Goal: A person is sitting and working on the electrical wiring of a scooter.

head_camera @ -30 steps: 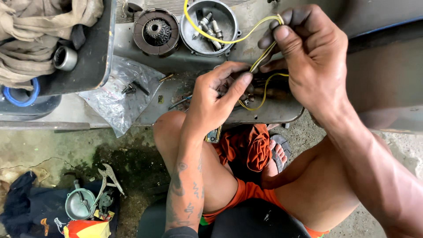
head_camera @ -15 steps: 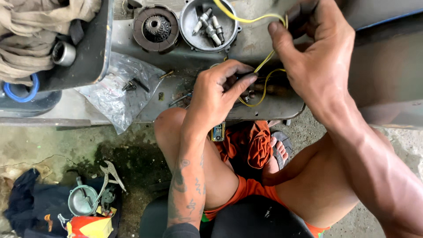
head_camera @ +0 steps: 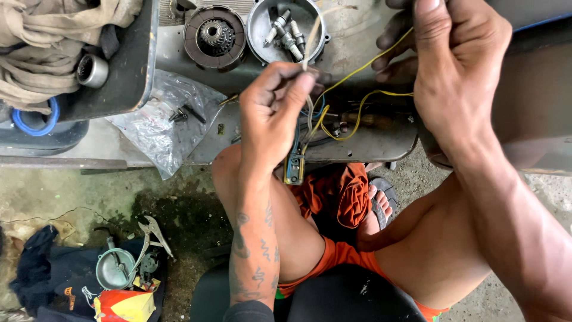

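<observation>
From the head camera, the left hand (head_camera: 271, 113) pinches a pale thin wire end (head_camera: 310, 45) between thumb and fingertips above the grey metal workbench (head_camera: 369, 143). The right hand (head_camera: 459, 65) has its fingers closed on a thin yellow wire (head_camera: 363, 65) (it loops down beside a small connector block (head_camera: 294, 170)). A round metal dish of spark plugs (head_camera: 286, 30) sits just behind.

Gear hub (head_camera: 213, 36) left of bolt-filled bowl (head_camera: 260, 30)
</observation>
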